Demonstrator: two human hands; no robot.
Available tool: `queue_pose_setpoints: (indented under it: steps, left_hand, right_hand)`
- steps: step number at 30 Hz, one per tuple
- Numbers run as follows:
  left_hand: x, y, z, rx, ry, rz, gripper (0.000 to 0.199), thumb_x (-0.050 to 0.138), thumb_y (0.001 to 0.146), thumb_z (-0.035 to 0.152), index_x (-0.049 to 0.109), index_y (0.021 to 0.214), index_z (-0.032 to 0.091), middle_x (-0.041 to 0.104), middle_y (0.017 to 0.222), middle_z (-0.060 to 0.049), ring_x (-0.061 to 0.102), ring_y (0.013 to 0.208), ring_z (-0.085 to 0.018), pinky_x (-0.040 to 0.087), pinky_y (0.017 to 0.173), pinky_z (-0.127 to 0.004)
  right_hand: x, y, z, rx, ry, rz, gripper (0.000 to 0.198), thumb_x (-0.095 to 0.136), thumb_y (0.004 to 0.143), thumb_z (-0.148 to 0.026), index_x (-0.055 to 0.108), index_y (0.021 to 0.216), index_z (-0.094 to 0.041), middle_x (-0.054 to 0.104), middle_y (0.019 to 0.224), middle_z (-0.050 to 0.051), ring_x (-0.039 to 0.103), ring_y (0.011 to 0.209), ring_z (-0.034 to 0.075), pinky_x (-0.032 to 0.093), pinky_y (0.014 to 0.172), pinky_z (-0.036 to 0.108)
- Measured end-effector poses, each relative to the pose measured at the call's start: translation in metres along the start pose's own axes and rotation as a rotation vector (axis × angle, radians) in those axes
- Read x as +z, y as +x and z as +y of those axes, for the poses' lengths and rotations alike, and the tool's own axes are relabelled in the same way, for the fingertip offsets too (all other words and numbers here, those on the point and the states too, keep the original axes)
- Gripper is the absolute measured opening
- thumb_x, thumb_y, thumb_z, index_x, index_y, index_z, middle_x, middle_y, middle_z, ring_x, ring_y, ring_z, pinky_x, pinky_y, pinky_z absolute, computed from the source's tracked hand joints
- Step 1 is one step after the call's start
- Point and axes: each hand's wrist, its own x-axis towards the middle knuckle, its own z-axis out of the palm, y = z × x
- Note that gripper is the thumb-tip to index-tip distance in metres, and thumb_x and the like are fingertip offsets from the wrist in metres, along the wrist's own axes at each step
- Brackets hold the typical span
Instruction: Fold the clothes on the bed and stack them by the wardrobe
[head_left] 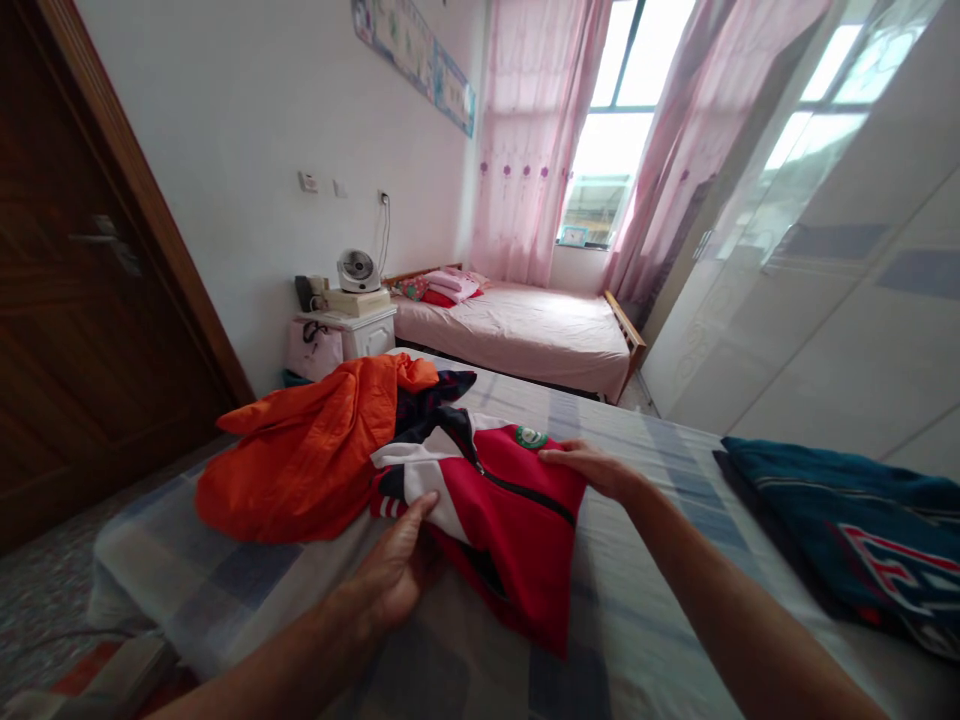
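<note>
A red, white and black zip-up jacket [517,500] with a round green badge is held up over the bed in front of me. My left hand [409,555] grips its near left side, thumb on the white part and fingers hidden beneath. On the far right edge, close to the badge, my right hand [589,465] pinches the red cloth. The jacket's lower red corner hangs toward me. Just left of it lies a crumpled orange garment [307,460], with a dark garment [435,395] partly under it.
Folded dark teal clothing [847,510] lies on the right of the checked bed sheet [667,600]. Behind are a white nightstand [367,335] with a small fan [358,270], and a second bed with a pink sheet [525,325]. White wardrobe doors [810,300] line the right.
</note>
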Motion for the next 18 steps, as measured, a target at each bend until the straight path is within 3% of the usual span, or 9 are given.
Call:
queue_pose_setpoints:
  steps: [4,9,11,13,15,18]
  left_hand:
    - [0.020,0.010,0.017,0.074,0.064,-0.076,0.016,0.054,0.078,0.020,0.057,0.095,0.020,0.064,0.070,0.002,0.058,0.055,-0.012,0.049,0.054,-0.025]
    - [0.074,0.025,0.042,0.165,0.264,-0.496,0.035,0.049,0.075,0.023,0.059,0.108,0.015,0.069,0.091,-0.006,0.064,0.069,-0.017,0.053,0.062,-0.029]
    - [0.097,0.041,0.042,0.276,0.491,-0.558,0.035,0.045,0.078,0.027,0.061,0.106,0.013,0.069,0.092,-0.008,0.065,0.075,-0.018,0.053,0.069,-0.030]
    - [0.113,0.063,0.034,0.380,0.717,-0.514,0.033,0.043,0.079,0.029,0.063,0.098,0.012,0.069,0.085,-0.009,0.065,0.078,-0.019,0.053,0.072,-0.031]
    - [0.116,0.085,0.021,0.433,0.857,-0.418,0.027,0.047,0.076,0.028,0.063,0.091,0.012,0.067,0.078,-0.008,0.065,0.079,-0.021,0.053,0.073,-0.033]
    - [0.108,0.100,0.006,0.557,0.991,-0.283,0.026,0.054,0.071,0.022,0.061,0.094,0.011,0.066,0.091,-0.011,0.062,0.094,-0.026,0.049,0.085,-0.040]
  right_hand:
    - [-0.010,-0.038,-0.016,-0.096,0.259,-0.012,0.041,0.067,0.072,-0.043,0.066,0.100,-0.013,0.072,0.088,0.007,0.066,0.073,0.017,0.053,0.070,0.028]
    - [-0.034,-0.113,-0.029,-0.200,0.380,0.263,0.046,0.066,0.075,-0.039,0.060,0.115,-0.017,0.071,0.095,0.007,0.067,0.071,0.018,0.054,0.064,0.029]
    - [-0.036,-0.138,-0.023,-0.188,0.397,0.362,0.050,0.066,0.075,-0.039,0.057,0.120,-0.020,0.071,0.099,0.007,0.068,0.075,0.020,0.054,0.069,0.032]
    - [-0.033,-0.156,-0.005,-0.118,0.359,0.413,0.049,0.065,0.074,-0.043,0.058,0.117,-0.020,0.070,0.100,0.007,0.068,0.078,0.022,0.054,0.071,0.035]
    - [-0.030,-0.167,0.022,-0.009,0.178,0.420,0.043,0.063,0.073,-0.048,0.062,0.105,-0.020,0.071,0.095,0.007,0.067,0.079,0.024,0.053,0.071,0.035]
    - [-0.032,-0.177,0.065,0.149,-0.194,0.504,0.041,0.059,0.072,-0.052,0.064,0.097,-0.020,0.071,0.087,0.007,0.066,0.083,0.026,0.051,0.074,0.036]
